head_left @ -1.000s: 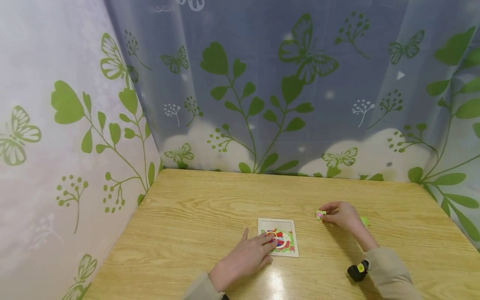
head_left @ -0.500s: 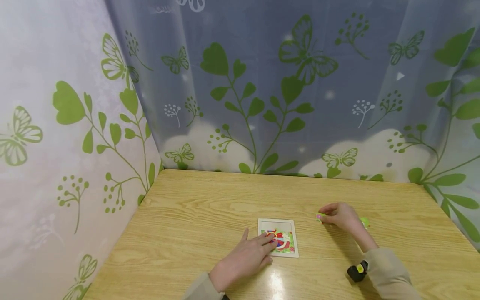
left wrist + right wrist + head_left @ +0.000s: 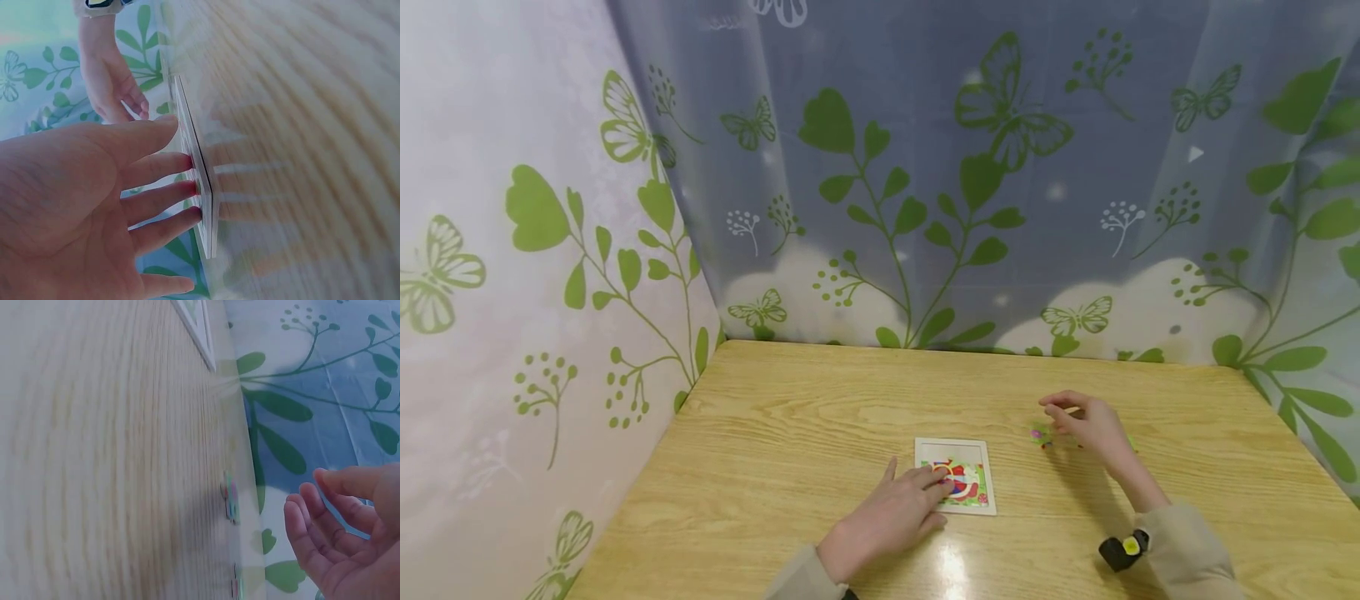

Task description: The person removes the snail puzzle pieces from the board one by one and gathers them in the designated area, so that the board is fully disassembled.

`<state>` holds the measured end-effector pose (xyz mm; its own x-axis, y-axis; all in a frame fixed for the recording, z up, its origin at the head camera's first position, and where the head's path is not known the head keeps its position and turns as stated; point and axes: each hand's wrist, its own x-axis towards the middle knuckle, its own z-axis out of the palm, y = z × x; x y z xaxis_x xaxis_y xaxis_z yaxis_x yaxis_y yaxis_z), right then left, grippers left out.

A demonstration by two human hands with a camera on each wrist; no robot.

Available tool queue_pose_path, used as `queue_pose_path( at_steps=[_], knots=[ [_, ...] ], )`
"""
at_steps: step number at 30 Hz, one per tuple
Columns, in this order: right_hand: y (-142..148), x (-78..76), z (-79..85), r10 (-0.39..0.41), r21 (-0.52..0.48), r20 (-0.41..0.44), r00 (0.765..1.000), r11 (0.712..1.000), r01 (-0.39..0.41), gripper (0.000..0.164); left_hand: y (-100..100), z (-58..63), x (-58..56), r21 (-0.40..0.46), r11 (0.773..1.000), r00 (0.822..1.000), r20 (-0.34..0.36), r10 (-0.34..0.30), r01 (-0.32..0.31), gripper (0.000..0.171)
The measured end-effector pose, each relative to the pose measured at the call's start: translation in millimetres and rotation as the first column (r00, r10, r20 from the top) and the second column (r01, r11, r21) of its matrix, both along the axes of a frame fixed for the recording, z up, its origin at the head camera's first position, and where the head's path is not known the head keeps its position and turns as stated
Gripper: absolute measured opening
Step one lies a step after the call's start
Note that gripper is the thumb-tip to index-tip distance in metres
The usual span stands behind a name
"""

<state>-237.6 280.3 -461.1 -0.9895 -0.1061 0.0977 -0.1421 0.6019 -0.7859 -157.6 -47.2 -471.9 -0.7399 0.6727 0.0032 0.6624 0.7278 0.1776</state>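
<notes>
A white-framed jigsaw puzzle tray (image 3: 991, 483) lies on the table, its lower part filled with a colourful red, green and blue picture. My left hand (image 3: 891, 512) rests its spread, straight fingertips on that picture, gripping nothing; the left wrist view shows fingertips (image 3: 190, 215) touching the tray's face. To the right, a small green and pink puzzle piece (image 3: 1041, 435) lies on the table. My right hand (image 3: 1092, 427) hovers just above it, fingers loosely bent and holding nothing. In the right wrist view, the pieces (image 3: 230, 499) lie apart from the fingers.
Another green piece (image 3: 1134, 444) lies farther right, partly hidden behind my right wrist. The wooden table (image 3: 820, 400) ends at a patterned curtain (image 3: 880, 250) behind, and another curtain (image 3: 550, 333) hangs along the left. A black wrist device (image 3: 1123, 550) hangs below the right sleeve.
My right hand lowered the pinched puzzle piece onto the table, let go of it and rose slightly. The left hand stayed on the puzzle.
</notes>
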Motion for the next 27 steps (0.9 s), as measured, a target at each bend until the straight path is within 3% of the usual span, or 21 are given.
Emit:
queue_pose_path(
  at_steps=[13, 22, 27],
  knots=[
    [-21, 11.7, 3.3, 0.068, -0.050, -0.049, 0.996, 0.996, -0.071, 0.031, 3, -2.2, -2.4, 0.014, 1.000, 1.000, -0.017, -0.020, 0.020, 0.044],
    [-46, 17.5, 0.6, 0.109, -0.031, -0.066, 0.992, 0.993, -0.111, 0.025, 5, 0.9, -1.6, 0.019, 0.999, 0.998, -0.048, -0.028, 0.029, 0.041],
    [-56, 17.3, -5.3, 0.140, 0.033, -0.084, 0.987, 0.990, -0.138, 0.022, 9, 1.8, -1.7, 0.030, 0.998, 0.998, -0.050, -0.049, 0.051, 0.043]
  ],
)
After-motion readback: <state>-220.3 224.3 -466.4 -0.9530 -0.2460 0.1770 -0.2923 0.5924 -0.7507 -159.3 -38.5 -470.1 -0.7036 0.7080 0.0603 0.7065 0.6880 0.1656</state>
